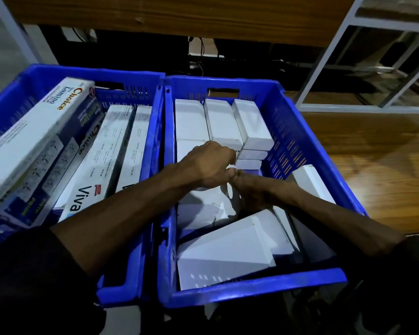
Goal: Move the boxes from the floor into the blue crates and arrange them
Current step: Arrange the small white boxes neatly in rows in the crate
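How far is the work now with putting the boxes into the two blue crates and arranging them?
Well along. The left crate holds long printed boxes, and three white boxes stand in a neat row at the right crate's far end. Both the left hand and right hand are working among small white boxes mid-crate. Left: the tilted white boxes nearest the camera.

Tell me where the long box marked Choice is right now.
In the head view the Choice box lies tilted at the left, in the left blue crate, propped over the long Viva boxes beside it.
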Motion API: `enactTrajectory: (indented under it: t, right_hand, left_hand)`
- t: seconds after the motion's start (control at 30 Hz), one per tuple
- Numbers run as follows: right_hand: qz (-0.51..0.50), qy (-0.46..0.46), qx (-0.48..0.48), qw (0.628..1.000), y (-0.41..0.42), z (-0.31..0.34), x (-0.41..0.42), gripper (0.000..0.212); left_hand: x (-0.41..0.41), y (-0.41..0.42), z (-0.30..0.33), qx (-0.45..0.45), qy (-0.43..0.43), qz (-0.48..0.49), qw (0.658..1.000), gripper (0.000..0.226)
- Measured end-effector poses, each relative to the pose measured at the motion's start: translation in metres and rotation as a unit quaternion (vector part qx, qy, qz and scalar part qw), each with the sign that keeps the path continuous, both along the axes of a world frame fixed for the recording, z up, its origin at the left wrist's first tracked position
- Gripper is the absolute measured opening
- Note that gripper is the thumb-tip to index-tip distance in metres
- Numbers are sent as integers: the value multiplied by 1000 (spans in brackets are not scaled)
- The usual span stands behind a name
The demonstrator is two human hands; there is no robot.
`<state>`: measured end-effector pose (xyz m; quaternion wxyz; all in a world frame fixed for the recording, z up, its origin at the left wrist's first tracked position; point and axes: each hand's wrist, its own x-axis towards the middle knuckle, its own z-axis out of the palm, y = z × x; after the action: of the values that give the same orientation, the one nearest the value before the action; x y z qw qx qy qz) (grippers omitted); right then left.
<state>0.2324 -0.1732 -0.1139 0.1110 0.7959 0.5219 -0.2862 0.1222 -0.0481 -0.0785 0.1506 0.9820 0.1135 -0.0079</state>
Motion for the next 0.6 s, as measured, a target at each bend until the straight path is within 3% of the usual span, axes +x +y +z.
enactTrajectory:
  t: [0.07, 0.17, 0.27, 0.47, 0.6]
  right_hand:
    - [13, -16, -7, 1000, 2, 0, -2, 73]
    - [18, 25, 22, 999, 0, 13, 7, 24]
    - [-1, 22, 71, 997, 0, 37, 18, 7]
    - [-9, 73, -26, 997, -18, 56, 19, 29]
    - [-14, 91, -76, 993, -15, 56, 12, 33]
  left_hand:
    - [0, -1, 1, -2, -1, -6, 1000, 38]
    - [0, -6, 3, 4, -12, -28, 1000, 30]
    - [0, -11, 3, -18, 1, -40, 999, 24]
    - [2, -9, 2, -49, -16, -31, 998, 19]
    - [3, -6, -1, -55, -38, -50, 996, 19]
